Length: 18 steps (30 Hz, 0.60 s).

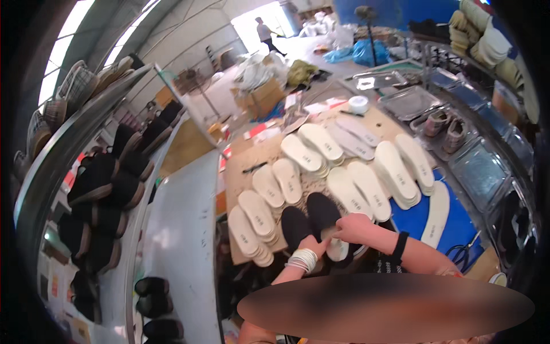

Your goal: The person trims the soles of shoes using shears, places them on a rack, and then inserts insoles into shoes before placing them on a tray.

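Observation:
Two black cloth shoes sit side by side at the near edge of the work table, toes pointing away from me: a left shoe (pixel 295 222) and a right shoe (pixel 323 207). A cream insole (pixel 338 250) lies partly inside the right shoe. My right hand (pixel 350 227) pinches at this insole near the shoe's opening, with a black band on the wrist. My left hand (pixel 313 246), wearing pale bangles, closes on the near side of the right shoe; its fingers are partly hidden. Stacked cream insoles (pixel 350 192) lie just beyond the shoes.
More insole pairs (pixel 256 213) cover the wooden table (pixel 235 189). A long insole (pixel 436 215) and scissors (pixel 463 252) rest on a blue sheet (pixel 409 217) at right. Black shoes (pixel 94 178) fill a rack at left. Clear trays (pixel 480 163) stand right. A person (pixel 265 34) walks far back.

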Available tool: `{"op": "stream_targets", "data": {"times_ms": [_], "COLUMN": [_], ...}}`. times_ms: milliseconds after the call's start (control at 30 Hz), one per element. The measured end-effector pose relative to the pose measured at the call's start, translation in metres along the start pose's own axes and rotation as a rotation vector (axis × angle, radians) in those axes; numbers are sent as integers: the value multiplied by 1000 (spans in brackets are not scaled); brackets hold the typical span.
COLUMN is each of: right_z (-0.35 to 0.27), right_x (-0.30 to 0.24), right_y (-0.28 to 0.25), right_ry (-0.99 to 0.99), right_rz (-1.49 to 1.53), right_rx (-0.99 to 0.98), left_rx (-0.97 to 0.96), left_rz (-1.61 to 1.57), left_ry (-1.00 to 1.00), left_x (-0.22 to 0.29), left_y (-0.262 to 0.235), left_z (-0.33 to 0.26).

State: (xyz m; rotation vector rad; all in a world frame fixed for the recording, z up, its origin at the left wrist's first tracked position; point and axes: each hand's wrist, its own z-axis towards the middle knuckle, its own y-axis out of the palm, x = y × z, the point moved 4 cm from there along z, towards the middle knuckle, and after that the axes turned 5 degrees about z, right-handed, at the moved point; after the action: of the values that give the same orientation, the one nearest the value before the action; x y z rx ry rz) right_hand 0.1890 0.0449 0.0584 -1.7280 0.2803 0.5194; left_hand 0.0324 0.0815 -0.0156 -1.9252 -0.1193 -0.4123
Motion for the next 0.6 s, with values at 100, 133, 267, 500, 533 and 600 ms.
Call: {"op": "stream_targets", "data": {"times_ms": [100,133,267,500,533,600], "right_z": [-26,-39,-78,-130,-124,-120], "right_x": [11,18,43,66,64,58], "right_y": [-41,-50,-66,-50,-48,-48], "right_ry": [40,28,254,675,693,735], "right_rz": [196,323,811,822,818,843], "right_rx": [53,52,-157,-224,-233,-158], "left_rx": [159,167,-122,294,400,522], "left_rz": [-183,-206,-603,-722,-634,-482], "left_ry": [58,117,110,10,-81,-214], "left_x": [-14,-12,-91,-228,-258,-353], "left_y": [10,-2,-47,-210,-228,-258], "left_z": [11,1,-60,-86,-61,3]}}
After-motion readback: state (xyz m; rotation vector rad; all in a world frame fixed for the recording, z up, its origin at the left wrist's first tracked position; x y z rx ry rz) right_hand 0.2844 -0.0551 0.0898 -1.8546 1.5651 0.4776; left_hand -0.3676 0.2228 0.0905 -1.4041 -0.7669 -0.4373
